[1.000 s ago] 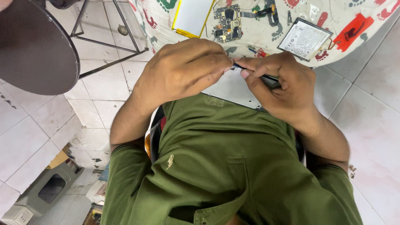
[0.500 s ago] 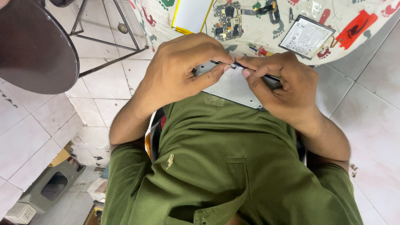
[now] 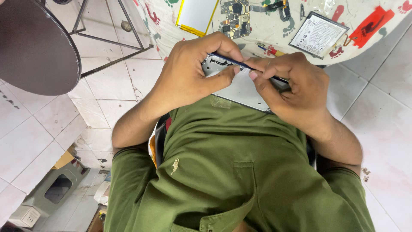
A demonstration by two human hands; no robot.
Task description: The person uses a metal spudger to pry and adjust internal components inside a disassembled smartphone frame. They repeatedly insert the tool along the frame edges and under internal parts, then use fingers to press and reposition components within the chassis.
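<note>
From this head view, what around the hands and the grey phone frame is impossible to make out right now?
Head view only:
- Thin dark blue tool: its tip is hidden under the left hand, its handle inside the right hand.
- Flat grey metal phone frame: mostly covered by both hands; its lower edge meets the green shirt.
- Green circuit board and yellow-edged white panel: cut off by the top edge.
- Board parts: too small to identify.

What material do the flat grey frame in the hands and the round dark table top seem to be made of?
Flat grey frame: probably metal, matte silver-grey, thin, with stamped cutouts. Round dark table top: smooth with a dull sheen and thin edge; painted metal or laminate, cannot tell. Its legs look like thin metal rod.
</note>
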